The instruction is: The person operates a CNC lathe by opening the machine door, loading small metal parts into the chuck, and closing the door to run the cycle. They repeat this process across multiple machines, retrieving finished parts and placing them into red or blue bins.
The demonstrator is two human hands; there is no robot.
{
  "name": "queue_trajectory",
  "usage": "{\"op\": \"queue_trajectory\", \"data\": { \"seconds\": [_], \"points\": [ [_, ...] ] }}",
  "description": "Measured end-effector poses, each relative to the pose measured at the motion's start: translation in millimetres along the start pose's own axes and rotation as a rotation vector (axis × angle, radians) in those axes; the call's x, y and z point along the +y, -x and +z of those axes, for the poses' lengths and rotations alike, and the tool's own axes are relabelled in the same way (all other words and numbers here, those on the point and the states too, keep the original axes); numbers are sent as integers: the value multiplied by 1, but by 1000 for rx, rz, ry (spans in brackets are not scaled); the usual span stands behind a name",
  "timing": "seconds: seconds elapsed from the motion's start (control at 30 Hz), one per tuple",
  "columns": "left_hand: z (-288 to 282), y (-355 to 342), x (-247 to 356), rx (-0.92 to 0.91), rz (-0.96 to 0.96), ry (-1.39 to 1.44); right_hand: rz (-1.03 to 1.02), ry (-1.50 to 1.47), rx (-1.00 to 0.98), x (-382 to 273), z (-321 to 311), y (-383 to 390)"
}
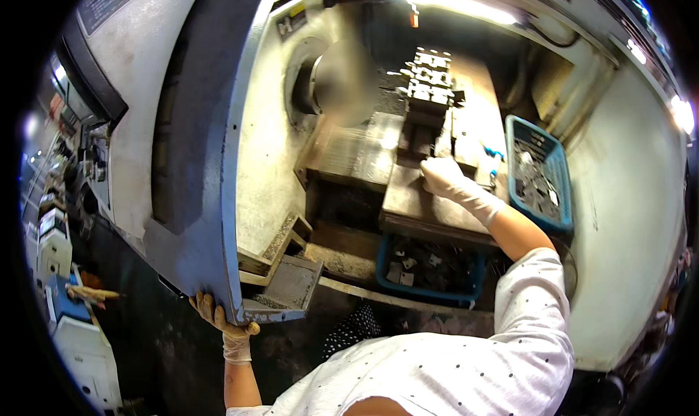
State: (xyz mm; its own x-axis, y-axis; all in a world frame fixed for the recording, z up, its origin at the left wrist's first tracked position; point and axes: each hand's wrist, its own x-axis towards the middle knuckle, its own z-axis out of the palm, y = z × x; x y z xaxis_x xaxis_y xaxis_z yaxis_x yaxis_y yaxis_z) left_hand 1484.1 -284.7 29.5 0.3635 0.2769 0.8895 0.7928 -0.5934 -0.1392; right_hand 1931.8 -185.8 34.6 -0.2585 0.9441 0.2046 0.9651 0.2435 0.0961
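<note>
My left hand (226,328), in a thin pale glove with stained fingertips, grips the lower corner of a blue-grey machine door (222,219). Its fingers lie against the door's outer face, with the thumb apart on the near side. Inside the machine, my right hand (443,177), in a white glove, is closed in a fist over the near part of the slide table (422,201). Whatever the fist holds is hidden. Beyond it stands a dark tool block (428,114) with bright metal holders on top. To its left, the round chuck (346,81) looks smeared, as if turning.
A blue basket (515,161) of dark metal parts stands right of the slide. Another blue basket (429,293) with similar parts sits below its near edge. A chip-strewn metal ledge (291,281) projects by the door. A lamp (459,6) shines overhead.
</note>
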Motion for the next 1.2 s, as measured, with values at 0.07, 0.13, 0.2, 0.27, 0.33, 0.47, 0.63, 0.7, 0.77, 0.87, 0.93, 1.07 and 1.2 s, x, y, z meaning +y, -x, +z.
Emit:
{"op": "queue_trajectory", "data": {
  "seconds": [0.07, 0.13, 0.2, 0.27, 0.33, 0.47, 0.63, 0.7, 0.77, 0.87, 0.93, 1.07, 1.2],
  "points": [
    [3, 0, 6, -2, -43, -59, 23, -113, -132, 6, -9, -7],
    [0, 9, 4, 25, -54, -78, 121, -241, -150, -1, -8, -8],
    [-1, 9, 7, 20, -88, -71, 274, -520, -40, -8, -13, -20],
    [0, 10, 7, 25, -89, -55, 207, -798, 256, -11, 6, -46],
    [1, 15, 6, 48, -124, -59, 310, -1086, 156, -30, -1, -86],
    [2, 15, 7, 53, -150, -61, 562, -1328, 529, -37, 47, -176],
    [1, 11, 5, 64, -124, -83, 849, -1854, 659, -35, 69, -233],
    [5, 8, 6, 100, -116, -89, 784, -1883, 696, -40, 74, -239],
    [6, 10, 7, 130, -116, -79, 774, -1789, 708, -42, 79, -237],
    [4, 14, 7, 123, -126, -91, 696, -1676, 751, -39, 86, -238],
    [2, 24, 7, 85, -162, -103, 682, -1608, 778, -31, 94, -241],
    [-4, 33, 6, 73, -182, -122, 794, -1676, 606, -42, 62, -231],
    [-4, 36, 7, 75, -180, -127, 841, -1314, 727, -48, 64, -236]
  ]
}}
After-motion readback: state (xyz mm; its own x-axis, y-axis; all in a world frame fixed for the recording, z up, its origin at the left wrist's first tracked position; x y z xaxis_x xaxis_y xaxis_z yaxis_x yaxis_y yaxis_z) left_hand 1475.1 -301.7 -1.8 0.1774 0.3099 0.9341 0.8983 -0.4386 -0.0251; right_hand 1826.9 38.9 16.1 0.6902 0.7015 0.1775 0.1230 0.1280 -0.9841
